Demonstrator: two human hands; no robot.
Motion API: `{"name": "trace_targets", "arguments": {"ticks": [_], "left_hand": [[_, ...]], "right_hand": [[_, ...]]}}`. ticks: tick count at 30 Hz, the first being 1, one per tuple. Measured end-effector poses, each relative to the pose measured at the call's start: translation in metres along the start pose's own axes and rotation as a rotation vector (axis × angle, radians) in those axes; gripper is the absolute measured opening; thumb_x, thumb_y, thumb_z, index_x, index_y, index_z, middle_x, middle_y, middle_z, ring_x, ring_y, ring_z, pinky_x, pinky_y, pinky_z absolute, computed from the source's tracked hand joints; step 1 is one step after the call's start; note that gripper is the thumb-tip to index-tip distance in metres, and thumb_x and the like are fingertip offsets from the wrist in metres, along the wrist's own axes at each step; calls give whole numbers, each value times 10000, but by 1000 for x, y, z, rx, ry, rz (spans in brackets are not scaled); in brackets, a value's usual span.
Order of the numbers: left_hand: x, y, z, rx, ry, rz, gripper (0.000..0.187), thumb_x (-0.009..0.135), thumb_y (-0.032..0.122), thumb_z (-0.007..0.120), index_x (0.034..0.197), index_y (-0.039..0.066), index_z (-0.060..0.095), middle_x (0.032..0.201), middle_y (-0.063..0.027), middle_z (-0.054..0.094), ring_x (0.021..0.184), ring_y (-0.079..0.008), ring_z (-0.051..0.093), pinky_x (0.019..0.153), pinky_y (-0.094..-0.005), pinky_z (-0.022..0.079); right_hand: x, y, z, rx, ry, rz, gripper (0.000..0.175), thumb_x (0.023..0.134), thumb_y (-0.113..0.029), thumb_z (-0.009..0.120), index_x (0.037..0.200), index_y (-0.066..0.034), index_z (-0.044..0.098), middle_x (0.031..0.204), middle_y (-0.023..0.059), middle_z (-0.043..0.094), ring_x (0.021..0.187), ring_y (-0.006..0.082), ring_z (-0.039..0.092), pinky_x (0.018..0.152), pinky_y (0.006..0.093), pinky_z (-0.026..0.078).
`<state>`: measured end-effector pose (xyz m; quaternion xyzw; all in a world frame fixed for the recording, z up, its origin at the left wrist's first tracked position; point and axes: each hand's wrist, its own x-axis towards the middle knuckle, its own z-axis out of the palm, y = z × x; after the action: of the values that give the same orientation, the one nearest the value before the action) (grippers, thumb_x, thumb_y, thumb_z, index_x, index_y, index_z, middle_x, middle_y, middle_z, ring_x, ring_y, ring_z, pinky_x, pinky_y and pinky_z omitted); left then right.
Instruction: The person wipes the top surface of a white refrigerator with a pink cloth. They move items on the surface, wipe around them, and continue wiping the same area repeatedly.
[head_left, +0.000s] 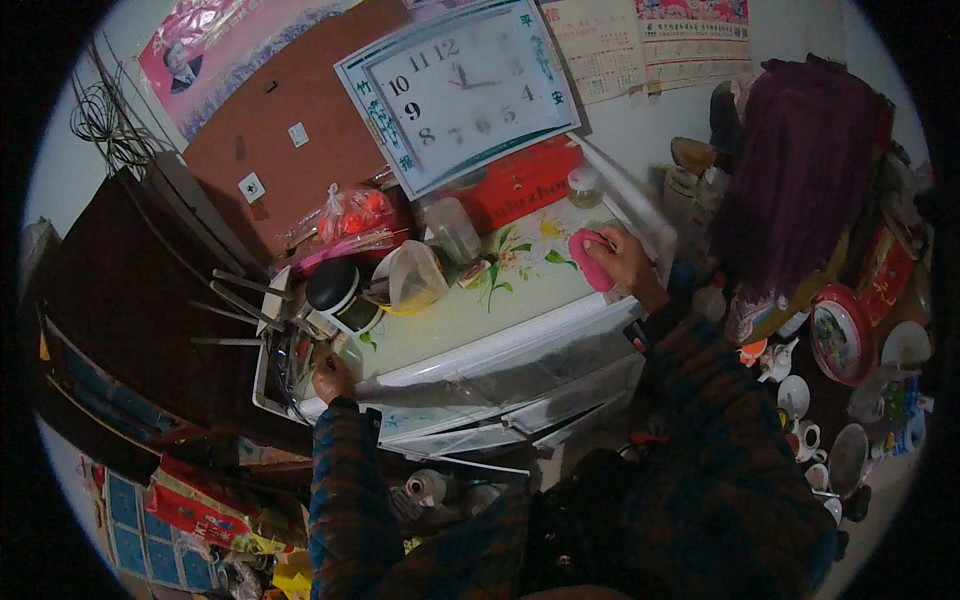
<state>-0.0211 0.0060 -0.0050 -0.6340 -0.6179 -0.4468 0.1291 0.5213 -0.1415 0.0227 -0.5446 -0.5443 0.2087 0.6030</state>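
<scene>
My right hand (624, 259) holds a folded pink cloth (591, 261) against the right end of a white cabinet top (427, 337) printed with flowers. At the top's left end, my left hand (332, 376) is beside a small glass container (349, 358); whether the fingers grip it cannot be told. Near that hand stand a black-lidded jar (343, 295) and a translucent plastic container (409, 277) with a yellow rim. Behind them is a clear jar (454, 231). A small lidded glass jar (584, 187) stands behind the cloth.
A wall clock (457, 90) leans behind the cabinet top, over a red box (517, 184). A bag of red items (356, 214) lies at the back left. Router antennas (240, 300) stick out at the left. Cups (793, 396) and a red-rimmed tray (843, 334) are at the right, below a purple cloth (802, 172).
</scene>
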Motion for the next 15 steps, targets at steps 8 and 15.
{"name": "trace_targets", "arguments": {"ticks": [8, 15], "left_hand": [[0, -1, 1, 26, 5, -4, 194, 844, 212, 590, 864, 27, 646, 689, -216, 631, 638, -390, 625, 583, -459, 490], [0, 4, -1, 66, 8, -4, 188, 846, 206, 596, 872, 27, 648, 704, -203, 640, 644, -378, 631, 585, -453, 493]], "right_hand": [[-1, -6, 2, -80, 40, -46, 367, 869, -321, 632, 1046, 0, 610, 891, 139, 641, 810, 206, 609, 735, 332, 483], [-3, -12, 1, 7, -10, -1, 352, 874, -305, 632, 1041, 4, 612, 890, 111, 642, 809, 158, 605, 717, 306, 483]]}}
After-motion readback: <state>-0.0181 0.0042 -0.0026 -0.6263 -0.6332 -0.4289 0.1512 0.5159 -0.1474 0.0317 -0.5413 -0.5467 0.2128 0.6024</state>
